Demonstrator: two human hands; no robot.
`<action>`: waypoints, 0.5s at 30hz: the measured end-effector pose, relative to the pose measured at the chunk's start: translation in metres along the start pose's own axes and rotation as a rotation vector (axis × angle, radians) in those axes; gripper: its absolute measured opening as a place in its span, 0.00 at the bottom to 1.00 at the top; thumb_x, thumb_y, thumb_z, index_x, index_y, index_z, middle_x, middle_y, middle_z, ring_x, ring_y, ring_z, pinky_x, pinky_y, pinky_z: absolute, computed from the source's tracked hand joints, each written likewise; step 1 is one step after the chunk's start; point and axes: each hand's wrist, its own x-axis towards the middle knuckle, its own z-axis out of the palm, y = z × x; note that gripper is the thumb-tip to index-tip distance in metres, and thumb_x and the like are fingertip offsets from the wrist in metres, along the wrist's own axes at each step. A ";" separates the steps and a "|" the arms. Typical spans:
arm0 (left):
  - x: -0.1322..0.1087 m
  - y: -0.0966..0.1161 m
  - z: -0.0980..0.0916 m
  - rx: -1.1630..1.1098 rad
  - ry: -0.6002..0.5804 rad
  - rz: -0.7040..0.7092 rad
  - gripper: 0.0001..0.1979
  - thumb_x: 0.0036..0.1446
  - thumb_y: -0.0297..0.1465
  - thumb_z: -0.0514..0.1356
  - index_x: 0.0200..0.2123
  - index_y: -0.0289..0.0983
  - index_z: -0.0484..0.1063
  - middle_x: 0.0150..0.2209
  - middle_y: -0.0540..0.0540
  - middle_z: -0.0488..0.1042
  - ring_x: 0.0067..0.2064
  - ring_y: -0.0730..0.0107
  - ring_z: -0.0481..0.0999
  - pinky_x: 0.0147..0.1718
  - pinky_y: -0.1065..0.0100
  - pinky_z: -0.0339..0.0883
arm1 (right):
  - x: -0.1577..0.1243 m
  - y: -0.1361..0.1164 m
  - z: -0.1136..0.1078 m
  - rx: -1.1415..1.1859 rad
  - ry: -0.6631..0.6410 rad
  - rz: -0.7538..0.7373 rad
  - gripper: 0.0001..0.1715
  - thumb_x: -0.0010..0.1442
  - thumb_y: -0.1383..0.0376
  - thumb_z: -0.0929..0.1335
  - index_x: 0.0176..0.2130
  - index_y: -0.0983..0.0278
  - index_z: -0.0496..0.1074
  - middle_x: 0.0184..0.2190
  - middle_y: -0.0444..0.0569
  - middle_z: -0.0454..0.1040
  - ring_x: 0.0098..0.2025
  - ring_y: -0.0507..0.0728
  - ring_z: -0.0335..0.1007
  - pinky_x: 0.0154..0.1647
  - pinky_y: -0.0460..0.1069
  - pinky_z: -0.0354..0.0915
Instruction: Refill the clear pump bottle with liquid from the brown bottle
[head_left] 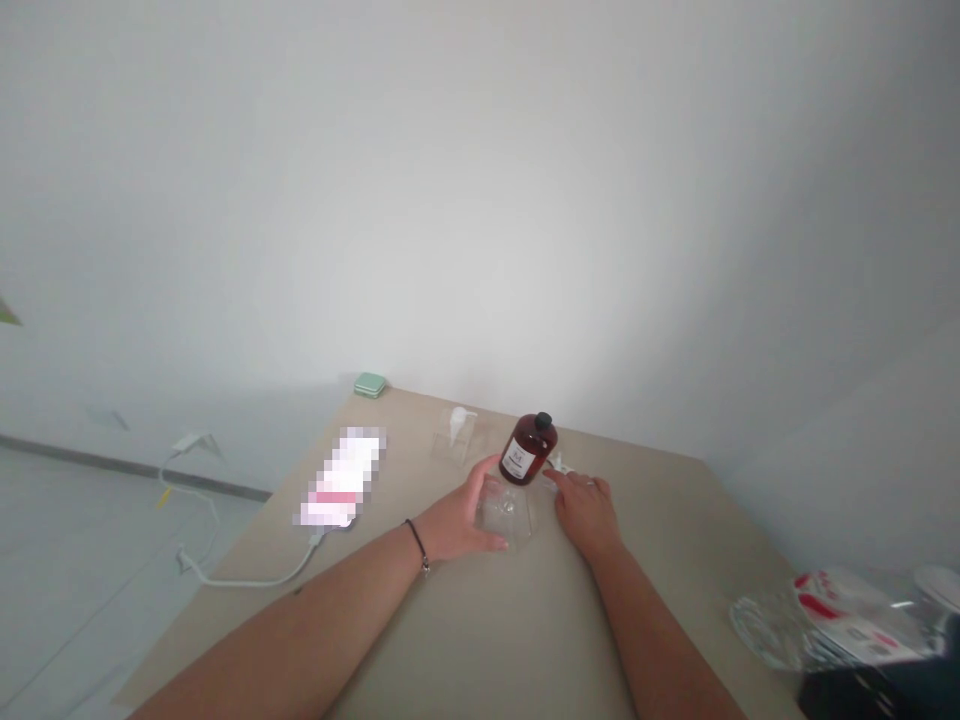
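Note:
My left hand (459, 515) curves its thumb and fingers around a clear plastic container (504, 510) on the table. Right behind that container stands a dark brown bottle (527, 447) with a black cap and a white label; it appears tilted in the view. My right hand (589, 508) is just right of the bottle, palm down with the fingers curled. A small white item (559, 465) shows at its fingertips, partly hidden, and its kind is unclear. Farther back lies a clear sheet-like piece (452, 440) with a white spoon-like part on it.
On the table (480, 640), a lit phone (343, 478) with a blurred screen lies left, joined to a white cable (255, 582) that hangs over the edge. A green case (369, 385) sits at the back left corner. Clear plastic packaging (840, 615) lies far right. A wall stands behind.

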 end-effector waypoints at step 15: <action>-0.003 0.005 0.003 0.097 0.059 0.074 0.52 0.46 0.27 0.68 0.68 0.39 0.39 0.58 0.36 0.61 0.60 0.50 0.65 0.64 0.45 0.54 | -0.006 -0.002 -0.001 -0.008 0.023 0.004 0.34 0.63 0.75 0.59 0.65 0.57 0.65 0.48 0.56 0.79 0.50 0.62 0.75 0.58 0.59 0.51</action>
